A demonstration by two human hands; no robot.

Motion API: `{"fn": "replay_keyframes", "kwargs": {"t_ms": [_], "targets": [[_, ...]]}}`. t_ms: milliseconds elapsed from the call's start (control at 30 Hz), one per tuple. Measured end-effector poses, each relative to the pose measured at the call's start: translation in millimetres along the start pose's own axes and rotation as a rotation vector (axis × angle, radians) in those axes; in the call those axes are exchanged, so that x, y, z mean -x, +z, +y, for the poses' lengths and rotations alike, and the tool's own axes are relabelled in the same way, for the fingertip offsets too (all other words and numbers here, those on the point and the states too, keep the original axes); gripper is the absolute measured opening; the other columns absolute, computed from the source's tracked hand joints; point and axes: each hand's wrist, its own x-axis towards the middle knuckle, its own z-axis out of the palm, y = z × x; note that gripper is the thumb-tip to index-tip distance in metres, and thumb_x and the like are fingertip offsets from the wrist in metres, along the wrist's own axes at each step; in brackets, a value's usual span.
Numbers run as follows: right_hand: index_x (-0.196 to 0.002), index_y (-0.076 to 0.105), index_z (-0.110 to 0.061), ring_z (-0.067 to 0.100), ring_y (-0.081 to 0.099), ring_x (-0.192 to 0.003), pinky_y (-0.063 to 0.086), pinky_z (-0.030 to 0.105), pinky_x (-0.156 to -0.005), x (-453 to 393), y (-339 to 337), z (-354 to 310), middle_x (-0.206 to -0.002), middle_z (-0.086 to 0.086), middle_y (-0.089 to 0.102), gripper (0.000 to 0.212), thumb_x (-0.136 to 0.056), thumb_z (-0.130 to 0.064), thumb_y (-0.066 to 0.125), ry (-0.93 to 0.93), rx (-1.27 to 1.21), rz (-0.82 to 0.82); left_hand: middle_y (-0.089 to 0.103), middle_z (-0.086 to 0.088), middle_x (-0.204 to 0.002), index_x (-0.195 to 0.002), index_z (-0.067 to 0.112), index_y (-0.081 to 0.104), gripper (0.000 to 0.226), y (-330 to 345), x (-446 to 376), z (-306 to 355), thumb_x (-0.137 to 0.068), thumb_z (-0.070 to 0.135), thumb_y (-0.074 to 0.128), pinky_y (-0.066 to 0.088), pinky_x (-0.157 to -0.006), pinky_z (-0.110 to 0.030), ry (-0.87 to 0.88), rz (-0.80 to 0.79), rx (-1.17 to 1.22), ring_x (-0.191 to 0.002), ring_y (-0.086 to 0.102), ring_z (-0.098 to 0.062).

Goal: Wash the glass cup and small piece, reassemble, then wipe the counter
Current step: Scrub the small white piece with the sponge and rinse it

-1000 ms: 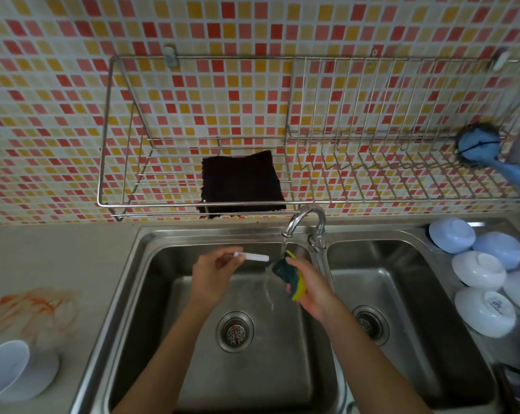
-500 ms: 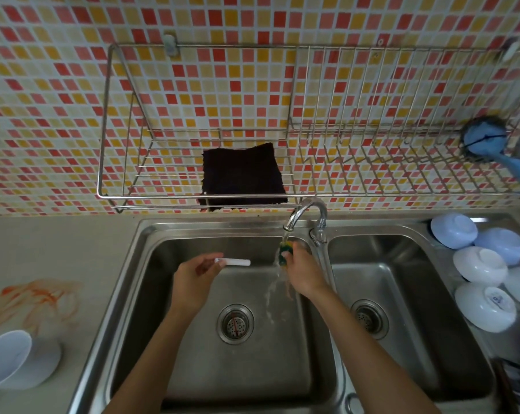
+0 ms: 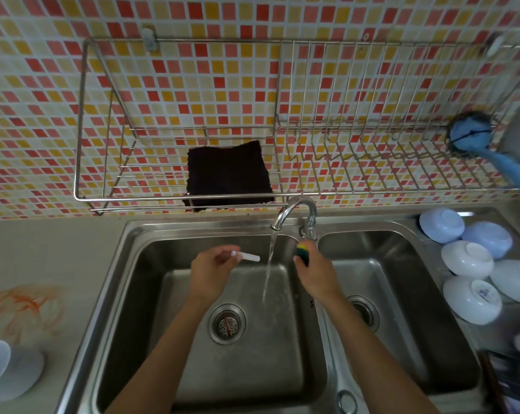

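Note:
My left hand (image 3: 212, 273) pinches a small white stick-like piece (image 3: 246, 256) over the left sink basin (image 3: 151, 294), just left of the water stream (image 3: 269, 264). My right hand (image 3: 315, 273) grips a green and yellow sponge (image 3: 302, 252) to the right of the stream, close under the tap (image 3: 294, 210). Water is running from the tap. At the lower left on the counter stands a clear cup-like vessel (image 3: 1, 372) beside an orange smear (image 3: 22, 306). A dark cloth (image 3: 227, 174) lies on the wall rack (image 3: 103, 198).
Several white and pale blue bowls (image 3: 474, 264) lie upside down to the right of the right basin (image 3: 402, 294). A blue brush (image 3: 474, 135) hangs at the rack's right end. Dark items sit at the bottom right corner.
My right hand with the sponge has moved out of the stream to its right, toward the tap base. My left hand has kept the white piece at about the same spot.

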Motion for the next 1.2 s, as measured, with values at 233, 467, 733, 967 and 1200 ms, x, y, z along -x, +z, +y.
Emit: {"fn": "replay_keyframes", "kwargs": {"t_ms": [233,467,733,967,1200], "targets": [[-0.070,0.056,-0.022,0.023,0.061,-0.077,0.040,0.025,-0.065,-12.7,-18.0,21.9,-0.071,-0.001,0.060,0.027,-0.088,-0.040,0.066,0.139,0.105,-0.069,0.069,0.004,-0.082,-0.097,0.015,0.076,0.015,12.6,-1.1,-3.5,-0.085,0.021,0.072,0.037,-0.063,-0.002,0.021,0.012,-0.178,-0.075,0.063,-0.009],[-0.139,0.049,-0.014,0.022,0.054,-0.119,0.037,0.017,-0.087,-43.9,-20.2,11.7,-0.135,0.007,0.056,0.045,-0.097,-0.030,0.055,0.060,-0.037,-0.243,0.069,0.006,-0.081,-0.097,0.016,0.075,0.014,3.3,6.2,-18.6,-0.083,0.020,0.073,0.044,-0.066,-0.006,-0.016,0.029,-0.163,-0.074,0.064,-0.005],[-0.133,0.050,-0.013,0.019,0.056,-0.108,0.044,0.032,-0.093,-23.7,-13.6,16.5,-0.119,0.003,0.059,0.050,-0.087,-0.019,0.069,0.143,-0.144,-0.107,0.067,0.003,-0.086,-0.099,0.014,0.074,0.017,-17.3,15.3,-36.9,-0.082,0.010,0.074,0.041,-0.065,-0.003,-0.015,0.042,-0.217,-0.072,0.058,0.005],[-0.113,0.065,-0.014,0.023,0.066,-0.091,0.037,0.021,-0.068,40.9,39.6,-6.4,-0.099,0.007,0.070,0.022,-0.096,-0.026,0.056,-0.027,-0.005,-0.156,0.065,0.006,-0.086,-0.094,0.018,0.075,0.017,-14.2,44.4,-45.2,-0.079,0.009,0.076,0.044,-0.068,0.000,0.064,0.081,-0.182,-0.075,0.061,0.004],[-0.113,0.064,-0.009,0.022,0.065,-0.089,0.036,0.019,-0.066,73.2,69.9,-14.6,-0.101,0.011,0.070,0.023,-0.099,-0.020,0.051,0.042,-0.040,-0.156,0.065,0.007,-0.087,-0.093,0.019,0.076,0.015,-18.8,65.3,-52.0,-0.079,0.015,0.077,0.047,-0.071,-0.010,0.047,0.045,-0.210,-0.078,0.064,-0.004]]}}
